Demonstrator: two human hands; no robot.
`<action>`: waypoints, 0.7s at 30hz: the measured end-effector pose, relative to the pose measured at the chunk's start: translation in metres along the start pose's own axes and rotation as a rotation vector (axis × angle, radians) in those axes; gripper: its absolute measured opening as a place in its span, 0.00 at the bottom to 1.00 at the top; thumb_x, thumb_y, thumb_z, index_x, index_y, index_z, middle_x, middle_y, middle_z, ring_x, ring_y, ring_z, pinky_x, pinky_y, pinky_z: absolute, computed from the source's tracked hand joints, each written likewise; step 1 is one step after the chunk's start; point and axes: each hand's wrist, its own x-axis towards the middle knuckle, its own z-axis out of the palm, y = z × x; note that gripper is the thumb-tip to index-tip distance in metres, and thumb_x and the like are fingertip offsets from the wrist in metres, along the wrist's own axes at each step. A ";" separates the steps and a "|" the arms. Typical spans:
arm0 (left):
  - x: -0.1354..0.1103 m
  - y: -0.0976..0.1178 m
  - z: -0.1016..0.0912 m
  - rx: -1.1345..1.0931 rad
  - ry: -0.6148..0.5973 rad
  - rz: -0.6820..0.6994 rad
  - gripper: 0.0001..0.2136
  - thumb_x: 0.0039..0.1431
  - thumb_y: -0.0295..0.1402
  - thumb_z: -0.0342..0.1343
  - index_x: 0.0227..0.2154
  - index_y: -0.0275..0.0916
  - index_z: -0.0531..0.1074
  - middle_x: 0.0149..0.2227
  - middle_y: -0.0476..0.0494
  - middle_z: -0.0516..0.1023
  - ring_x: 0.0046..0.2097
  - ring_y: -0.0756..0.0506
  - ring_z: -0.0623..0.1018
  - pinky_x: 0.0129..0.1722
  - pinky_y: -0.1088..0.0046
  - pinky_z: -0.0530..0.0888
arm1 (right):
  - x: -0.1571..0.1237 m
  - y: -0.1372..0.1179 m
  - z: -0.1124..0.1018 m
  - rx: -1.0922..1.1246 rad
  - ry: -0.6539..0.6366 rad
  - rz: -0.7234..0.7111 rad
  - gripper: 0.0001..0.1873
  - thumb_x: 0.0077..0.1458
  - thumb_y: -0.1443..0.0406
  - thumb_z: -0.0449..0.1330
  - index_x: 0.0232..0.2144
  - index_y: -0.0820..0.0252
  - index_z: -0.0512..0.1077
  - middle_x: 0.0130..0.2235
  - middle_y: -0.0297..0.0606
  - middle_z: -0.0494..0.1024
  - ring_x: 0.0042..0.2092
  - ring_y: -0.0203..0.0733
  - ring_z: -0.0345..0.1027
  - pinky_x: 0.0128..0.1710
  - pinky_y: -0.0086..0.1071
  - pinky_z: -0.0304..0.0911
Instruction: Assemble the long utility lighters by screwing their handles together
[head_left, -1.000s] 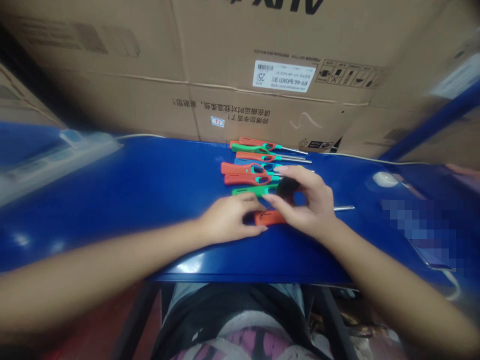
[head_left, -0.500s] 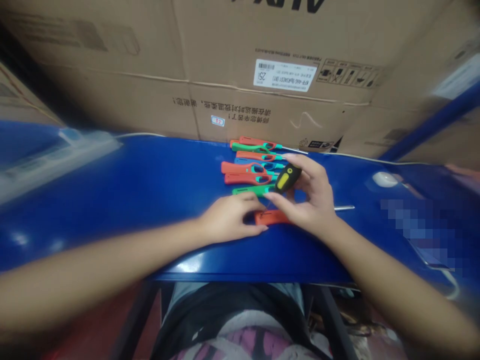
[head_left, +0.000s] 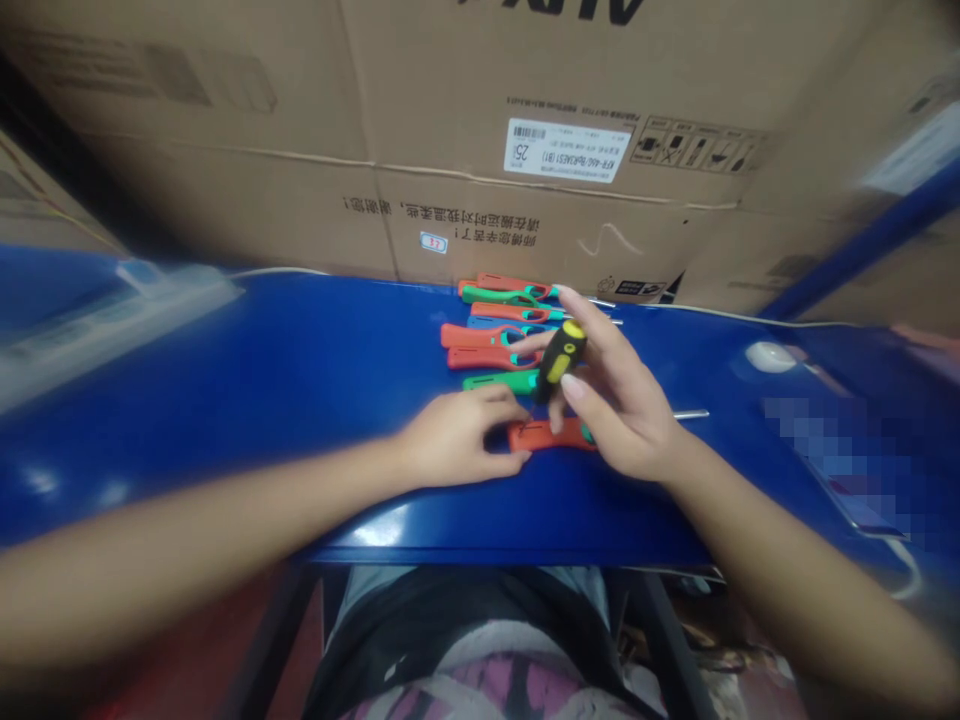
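An orange long-neck lighter (head_left: 541, 434) lies nearest the table's front, its metal tube pointing right. My left hand (head_left: 463, 438) pinches its handle end between thumb and fingers. In my right hand (head_left: 628, 405) is a screwdriver with a black and yellow handle (head_left: 559, 365), tilted, its thin shaft reaching down to the lighter's end; the tip is hard to make out. The right thumb rests against the handle and the index finger is extended. Just behind lies a green lighter (head_left: 495, 383), with several orange, green and blue lighters (head_left: 480, 336) in a row beyond it, partly covered by my fingers.
A large cardboard box (head_left: 285, 190) stands along the back of the blue table (head_left: 337, 350). A white power strip (head_left: 112, 325) lies at the left. To the right are a white mouse-like object (head_left: 770, 358) and a pixelated device with a cable (head_left: 847, 480).
My right hand's fingers have spread and shifted around the screwdriver handle, which stands more upright and slightly left. My left hand and the orange lighter stay in place.
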 end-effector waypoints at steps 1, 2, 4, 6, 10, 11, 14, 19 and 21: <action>0.000 0.000 0.000 0.002 0.002 0.002 0.15 0.59 0.41 0.63 0.46 0.40 0.78 0.42 0.45 0.78 0.38 0.46 0.79 0.37 0.71 0.75 | 0.000 -0.001 0.001 0.005 0.019 0.009 0.32 0.69 0.61 0.53 0.71 0.45 0.51 0.61 0.42 0.74 0.45 0.46 0.80 0.35 0.38 0.80; 0.000 0.000 0.000 0.003 0.006 0.002 0.15 0.58 0.40 0.63 0.47 0.40 0.78 0.43 0.45 0.78 0.38 0.46 0.79 0.37 0.71 0.75 | 0.001 -0.001 0.001 -0.015 0.066 -0.013 0.31 0.67 0.61 0.56 0.70 0.44 0.56 0.60 0.41 0.75 0.44 0.46 0.80 0.34 0.37 0.80; 0.000 0.000 0.000 0.004 0.008 -0.001 0.16 0.58 0.39 0.63 0.48 0.41 0.78 0.43 0.46 0.78 0.38 0.46 0.79 0.37 0.71 0.75 | 0.002 -0.001 0.002 -0.094 0.173 -0.100 0.31 0.61 0.60 0.65 0.64 0.44 0.64 0.57 0.39 0.78 0.44 0.47 0.80 0.35 0.38 0.79; 0.000 0.000 0.000 0.001 0.004 -0.003 0.16 0.58 0.39 0.63 0.48 0.41 0.78 0.42 0.46 0.78 0.38 0.46 0.79 0.36 0.72 0.75 | 0.002 -0.001 0.000 -0.137 0.214 -0.162 0.32 0.57 0.60 0.69 0.62 0.45 0.67 0.53 0.39 0.81 0.43 0.48 0.79 0.37 0.39 0.79; 0.000 0.000 0.000 -0.012 -0.003 0.000 0.14 0.59 0.39 0.63 0.46 0.41 0.78 0.43 0.46 0.78 0.39 0.46 0.79 0.37 0.72 0.75 | 0.003 -0.005 -0.005 0.012 0.115 -0.022 0.25 0.68 0.60 0.56 0.65 0.45 0.65 0.51 0.39 0.81 0.36 0.42 0.79 0.36 0.39 0.79; 0.000 0.000 0.000 -0.014 -0.005 -0.002 0.14 0.59 0.39 0.63 0.46 0.40 0.78 0.43 0.46 0.78 0.39 0.46 0.79 0.38 0.72 0.75 | 0.003 -0.005 -0.006 0.036 0.101 0.011 0.24 0.69 0.60 0.54 0.66 0.44 0.65 0.51 0.38 0.81 0.33 0.40 0.78 0.35 0.39 0.78; 0.000 0.000 0.001 -0.015 0.005 -0.009 0.15 0.58 0.39 0.64 0.47 0.41 0.78 0.44 0.46 0.79 0.39 0.46 0.79 0.39 0.71 0.75 | 0.005 -0.005 -0.009 -0.049 0.156 -0.058 0.23 0.65 0.60 0.60 0.61 0.43 0.70 0.48 0.36 0.83 0.30 0.39 0.76 0.34 0.39 0.77; 0.000 0.000 0.000 -0.020 -0.006 -0.013 0.15 0.59 0.40 0.63 0.47 0.41 0.77 0.45 0.46 0.79 0.39 0.47 0.79 0.38 0.72 0.75 | 0.008 -0.004 -0.007 -0.186 0.203 -0.194 0.25 0.62 0.63 0.63 0.61 0.44 0.70 0.47 0.38 0.82 0.41 0.47 0.77 0.37 0.41 0.77; 0.001 0.001 -0.001 -0.018 -0.022 -0.016 0.13 0.59 0.40 0.63 0.45 0.41 0.78 0.45 0.46 0.79 0.39 0.47 0.79 0.37 0.72 0.74 | 0.006 -0.003 -0.004 -0.126 0.143 -0.092 0.27 0.66 0.63 0.57 0.66 0.45 0.64 0.54 0.41 0.79 0.47 0.50 0.77 0.39 0.43 0.77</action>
